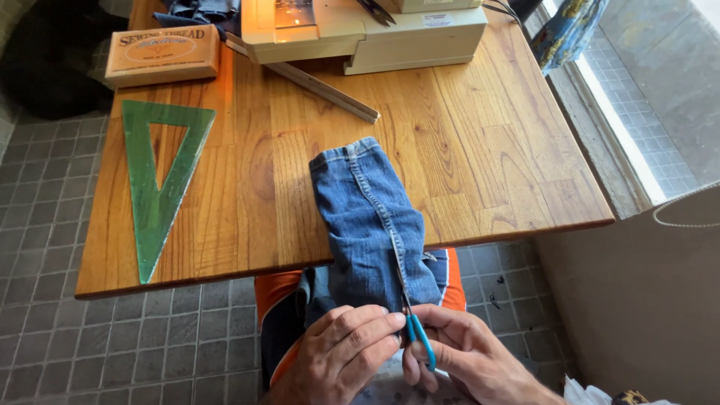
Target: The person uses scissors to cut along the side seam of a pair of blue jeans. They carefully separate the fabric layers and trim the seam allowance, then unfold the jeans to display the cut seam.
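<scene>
Blue denim leg (pixel 367 217) hangs off the wooden table (pixel 465 150); left hand (pixel 341 352) pinches it, right hand (pixel 469 352) grips teal-handled scissors (pixel 411 315).

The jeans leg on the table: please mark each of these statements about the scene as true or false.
1. The right hand holds scissors with blue handles. True.
2. The jeans leg lies fully on the table. False: its near end hangs over the table edge toward the hands.
3. The left hand touches the jeans leg at its near end. True.
4. A red round plate lies left of the jeans leg. False: a green triangle ruler lies there.
5. The scissors blades lie along the seam of the jeans leg. True.
</scene>
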